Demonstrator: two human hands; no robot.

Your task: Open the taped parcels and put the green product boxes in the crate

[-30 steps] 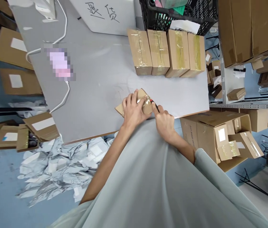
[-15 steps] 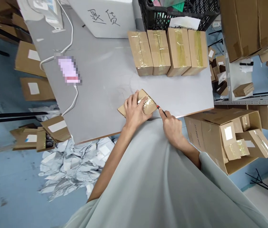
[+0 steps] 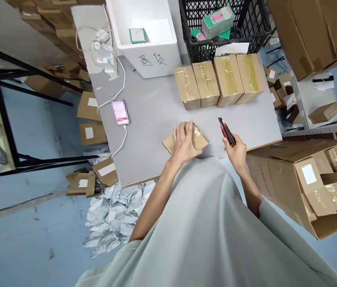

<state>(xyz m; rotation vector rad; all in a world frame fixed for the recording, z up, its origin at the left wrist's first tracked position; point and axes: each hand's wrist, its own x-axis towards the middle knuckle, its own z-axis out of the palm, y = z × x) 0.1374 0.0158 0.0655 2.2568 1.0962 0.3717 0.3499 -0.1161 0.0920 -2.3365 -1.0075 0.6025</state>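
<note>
A small taped cardboard box point(image 3: 198, 138) lies turned at an angle near the front edge of the grey table point(image 3: 147, 115). My left hand point(image 3: 183, 144) grips it from above, fingers bent over its top and partly hiding it. To the right, my right hand point(image 3: 236, 153) is closed round a red and black utility knife point(image 3: 227, 134), its blade pointing up and away from the box. Several taped cardboard boxes point(image 3: 229, 81) stand in a row behind, near the back of the table.
A white foam bin point(image 3: 153, 59) and a black crate point(image 3: 207, 52) holding green boxes stand at the back. A phone point(image 3: 120, 112) with a white cable lies at the left. A large open carton point(image 3: 276, 171) stands at the right, crumpled grey bags point(image 3: 111, 215) on the floor.
The knife has come off the box's edge and swung up to the right in my right hand. My left hand still holds the box. The camera view has shifted, showing more at the back and left.
</note>
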